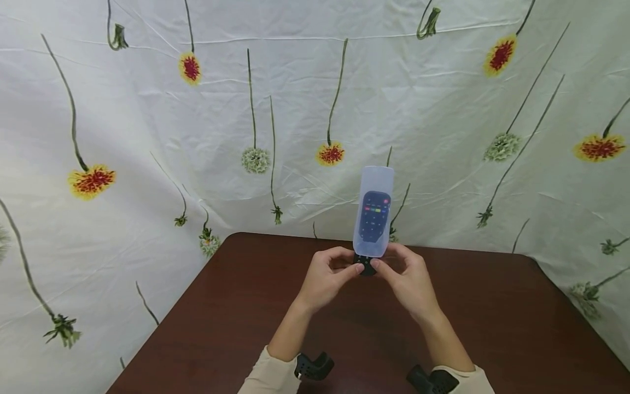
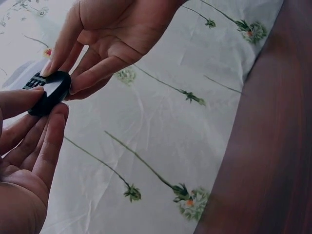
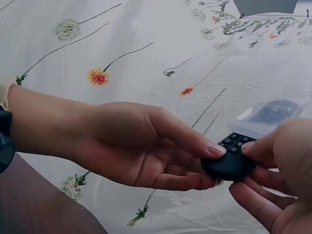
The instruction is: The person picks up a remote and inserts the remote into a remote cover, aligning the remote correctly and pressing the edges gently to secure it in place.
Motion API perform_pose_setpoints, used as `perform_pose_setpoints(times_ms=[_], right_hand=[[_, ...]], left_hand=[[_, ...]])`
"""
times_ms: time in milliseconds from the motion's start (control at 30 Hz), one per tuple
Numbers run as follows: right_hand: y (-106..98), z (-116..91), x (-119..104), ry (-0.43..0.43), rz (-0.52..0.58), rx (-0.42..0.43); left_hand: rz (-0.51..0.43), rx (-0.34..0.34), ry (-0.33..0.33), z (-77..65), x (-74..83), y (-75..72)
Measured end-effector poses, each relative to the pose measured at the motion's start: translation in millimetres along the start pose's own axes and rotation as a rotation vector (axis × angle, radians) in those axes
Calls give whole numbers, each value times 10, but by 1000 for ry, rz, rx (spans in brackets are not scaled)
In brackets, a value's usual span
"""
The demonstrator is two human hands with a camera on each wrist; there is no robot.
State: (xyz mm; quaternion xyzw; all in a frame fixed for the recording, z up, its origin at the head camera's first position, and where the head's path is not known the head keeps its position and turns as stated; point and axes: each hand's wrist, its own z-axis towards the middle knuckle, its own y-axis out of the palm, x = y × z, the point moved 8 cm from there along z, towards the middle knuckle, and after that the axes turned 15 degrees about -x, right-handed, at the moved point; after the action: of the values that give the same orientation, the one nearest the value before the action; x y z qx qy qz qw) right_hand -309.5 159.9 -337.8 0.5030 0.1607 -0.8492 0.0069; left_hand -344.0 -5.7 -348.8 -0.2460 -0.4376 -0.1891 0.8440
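Both hands hold up a black remote control point(image 1: 366, 266) by its bottom end, above the table. A translucent whitish sleeve point(image 1: 378, 178) covers most of the remote and extends past its top end; coloured buttons show through it. My left hand point(image 1: 322, 279) pinches the left edge, thumb on the keypad face and fingers behind. On the right edge my right hand point(image 1: 409, 282) does the same. The bare rounded end of the remote point(image 3: 229, 163) and several of its keys show in the right wrist view. In the left wrist view, the remote point(image 2: 51, 92) sits between both hands' fingertips.
A dark reddish-brown table point(image 1: 236, 306) lies under the hands. Behind it hangs a white cloth point(image 1: 295, 109) printed with flowers, also along both sides. Each wrist wears a black camera mount point(image 1: 315, 366) over a beige sleeve point(image 1: 270, 375).
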Motion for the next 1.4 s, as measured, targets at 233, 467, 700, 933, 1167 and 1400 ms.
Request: perform_pose_setpoints(times_ms=[233, 467, 700, 933, 1167, 1400], right_hand=[[-20, -31, -117, -155, 44, -24], [-251, -97, -167, -216, 120, 254], [-402, -129, -167, -218, 99, 383], [-461, -148, -168, -179, 36, 423], [-443, -148, -149, -139, 13, 421], [-422, -146, -159, -141, 0, 422]], left_hand=[[-29, 6, -18, -8, -3, -15], [-15, -54, -67, 0, -40, 67], [-23, -88, -95, 7, -60, 119], [-3, -99, -105, 9, -53, 141], [18, -100, -98, 3, -52, 135], [25, -94, -97, 4, -71, 132]])
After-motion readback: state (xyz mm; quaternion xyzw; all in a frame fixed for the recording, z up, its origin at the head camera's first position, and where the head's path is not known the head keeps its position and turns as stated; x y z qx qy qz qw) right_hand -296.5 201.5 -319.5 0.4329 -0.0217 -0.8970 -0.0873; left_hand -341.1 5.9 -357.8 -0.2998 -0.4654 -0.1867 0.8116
